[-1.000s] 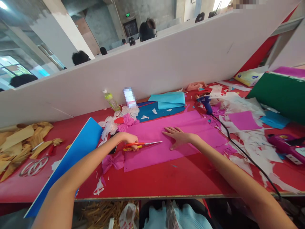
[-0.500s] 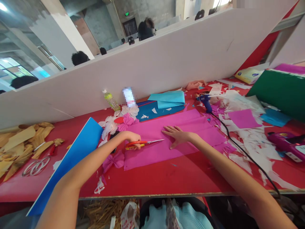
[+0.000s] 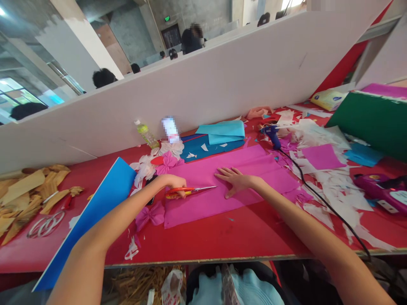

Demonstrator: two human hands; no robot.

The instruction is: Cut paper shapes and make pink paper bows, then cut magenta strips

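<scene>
My left hand [image 3: 174, 183] is shut around the red and yellow handles of a pair of scissors [image 3: 187, 192], whose steel blades point right and lie over a long sheet of pink paper [image 3: 203, 207]. My right hand [image 3: 235, 181] rests flat on that sheet with its fingers spread, holding nothing. The blade tips stop a little left of my right fingers. A pink paper bow [image 3: 150, 215] lies just below my left hand, at the sheet's left edge.
A blue board [image 3: 104, 199] lies left of my left arm, beyond it straw-coloured strips [image 3: 25, 186]. Paper flowers [image 3: 170, 150], teal paper [image 3: 219, 133], a blue glue gun [image 3: 271, 135] with its black cord, and white scraps fill the red table [image 3: 203, 241]. A white divider [image 3: 203, 80] runs behind.
Both hands and the scissors stay nearly in place on the pink sheet. The whole view has tilted and drifted slightly.
</scene>
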